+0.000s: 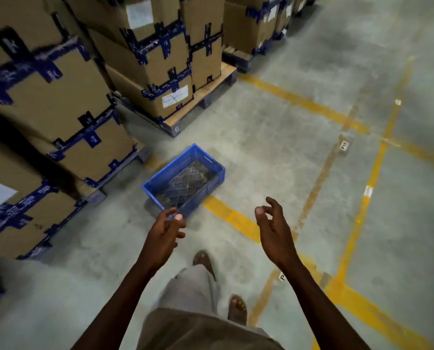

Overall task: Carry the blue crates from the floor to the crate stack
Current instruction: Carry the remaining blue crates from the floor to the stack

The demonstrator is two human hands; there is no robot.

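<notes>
Reaching forward over the concrete floor (274, 152), both bare hands hang in the air with nothing in them. The left hand (164, 236) has its fingers (178, 217) loosely curled and spread, its thumb tip overlapping the near corner of the blue crate (184, 179) in this view, though whether it touches the rim cannot be told. The right hand (274, 231) is held apart to the right, palm turned inward, fingers wide and slightly bent, above a yellow floor line (232, 218).

The blue crate sits on the floor just ahead of the hands, turned at an angle, with a grid-patterned bottom showing inside and a slot handle in its far wall. Its near right corner lies by the end of the yellow line. Behind and to the left stand stacked cardboard boxes (145, 61) sealed with dark blue tape, resting on pallets (200, 97). Two sandalled feet (237, 309) show below the hands.
</notes>
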